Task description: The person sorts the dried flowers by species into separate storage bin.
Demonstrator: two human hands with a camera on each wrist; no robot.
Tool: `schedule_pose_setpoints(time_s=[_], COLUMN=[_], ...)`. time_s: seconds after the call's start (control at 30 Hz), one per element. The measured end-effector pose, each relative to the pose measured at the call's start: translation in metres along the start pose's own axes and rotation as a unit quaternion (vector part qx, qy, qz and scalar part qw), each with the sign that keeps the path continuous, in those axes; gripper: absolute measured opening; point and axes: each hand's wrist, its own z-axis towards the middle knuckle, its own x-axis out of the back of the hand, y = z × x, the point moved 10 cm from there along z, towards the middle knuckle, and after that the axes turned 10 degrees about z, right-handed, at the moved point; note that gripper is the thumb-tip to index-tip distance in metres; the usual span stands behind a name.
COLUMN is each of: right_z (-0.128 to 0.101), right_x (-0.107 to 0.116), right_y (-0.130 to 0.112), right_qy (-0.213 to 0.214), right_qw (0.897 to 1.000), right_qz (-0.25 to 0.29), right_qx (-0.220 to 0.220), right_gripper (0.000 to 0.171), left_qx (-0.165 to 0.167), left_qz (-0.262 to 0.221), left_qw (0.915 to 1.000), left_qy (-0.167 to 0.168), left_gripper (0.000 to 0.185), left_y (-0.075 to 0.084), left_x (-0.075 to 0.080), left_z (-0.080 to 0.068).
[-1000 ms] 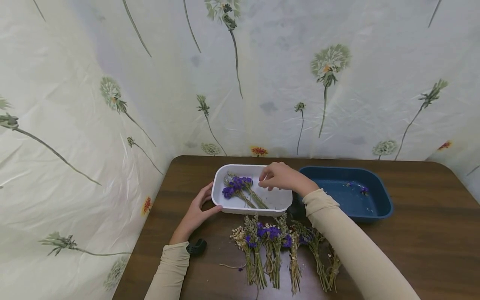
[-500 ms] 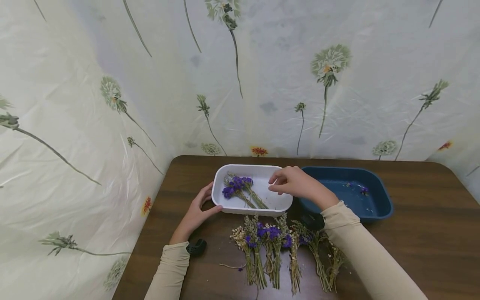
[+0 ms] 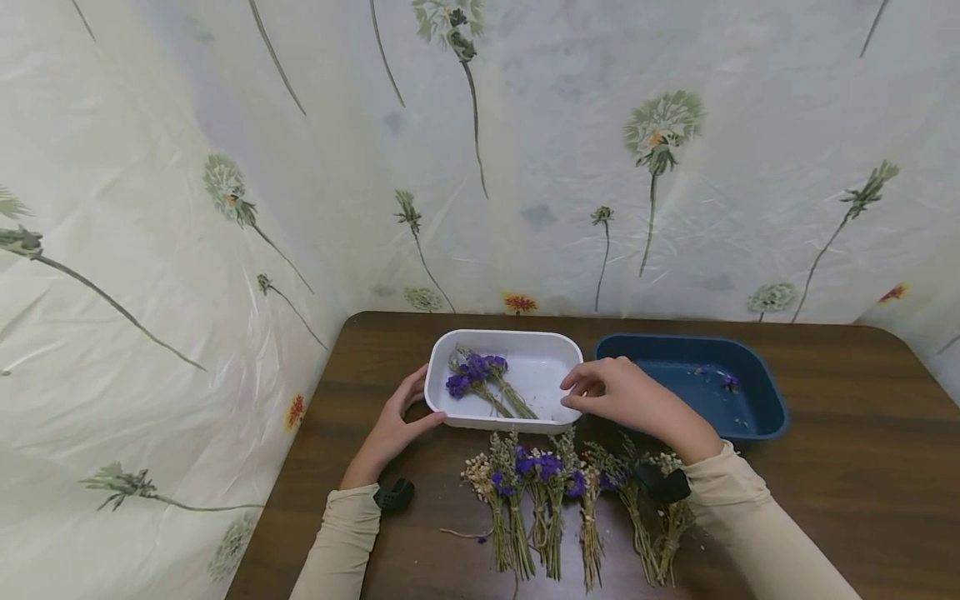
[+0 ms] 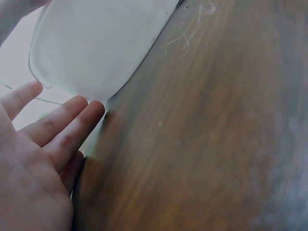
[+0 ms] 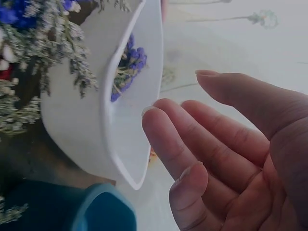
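Observation:
A white tray (image 3: 540, 337) stands at the back of the table, with purple dried flowers (image 3: 477, 370) on green stems lying in its left half. My left hand (image 3: 399, 421) rests at the tray's left end, fingers along the outer wall and thumb at the front rim; the left wrist view shows its fingertips at the white wall. Over the tray's right end hovers my right hand (image 3: 626, 398), fingers loosely bent and nothing between them. In the right wrist view a gap separates thumb and fingers of that hand (image 5: 216, 159).
Right of the white tray is a blue tray (image 3: 675, 340) holding a few purple petals. Several tied bundles of dried flowers (image 3: 551, 500) lie in a row in front. A loose bit of twine (image 3: 465, 532) lies left of them. Patterned cloth (image 3: 525, 150) hangs behind the table.
My right hand has drawn back rightward and toward me, from above the middle of the white tray to its right end. The left hand has stayed at the tray's left end.

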Motion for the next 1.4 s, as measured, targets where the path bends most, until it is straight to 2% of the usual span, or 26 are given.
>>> schedule_pose_setpoints(time_s=[0.47, 1.0, 1.1, 1.3, 1.4], right_z=[-0.041, -0.078, -0.085, -0.099, -0.105], right_x=[-0.007, -0.026, -0.028, -0.031, -0.033], right_y=[0.014, 0.037, 0.042, 0.056, 0.058], right_qy=[0.012, 0.018, 0.027, 0.045, 0.057], right_qw=[0.999, 0.999, 0.998, 0.993, 0.993], right_qz=[-0.023, 0.001, 0.001, 0.013, 0.019], right_qx=[-0.022, -0.051, -0.059, -0.104, -0.102], right_gripper=[0.026, 0.023, 0.022, 0.023, 0.022], left_qx=[0.001, -0.006, -0.006, 0.0, 0.004], left_qz=[0.0, -0.001, 0.0, -0.002, -0.003], left_qw=[1.0, 1.0, 1.0, 1.0, 1.0], left_qy=[0.0, -0.006, -0.005, -0.007, -0.006], left_gripper=[0.085, 0.085, 0.085, 0.085, 0.085], left_y=[-0.001, -0.001, -0.001, -0.002, -0.003], left_x=[0.0, -0.001, -0.001, -0.001, -0.001], left_z=[0.0, 0.001, 0.001, 0.001, 0.001])
